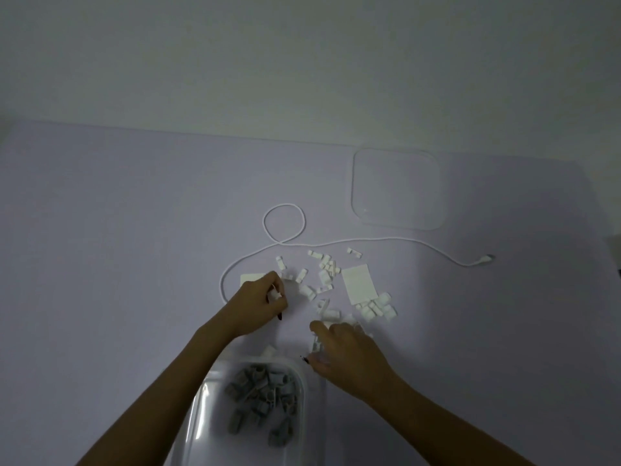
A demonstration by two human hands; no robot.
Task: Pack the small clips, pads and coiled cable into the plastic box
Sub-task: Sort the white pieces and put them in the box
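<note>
Clips (327, 269) scattered mid-desk (134, 230): left hand (258, 306) pinches one, right hand (339, 351) grasps several; each should carry them over the box (208, 408) before releasing.

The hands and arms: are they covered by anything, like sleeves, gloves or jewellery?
No. Both forearms are bare as far as the picture shows, with no sleeves, gloves, watch or bracelet. The left hand and the right hand have dark-painted fingernails. The dim light hides finer detail such as rings.
</note>
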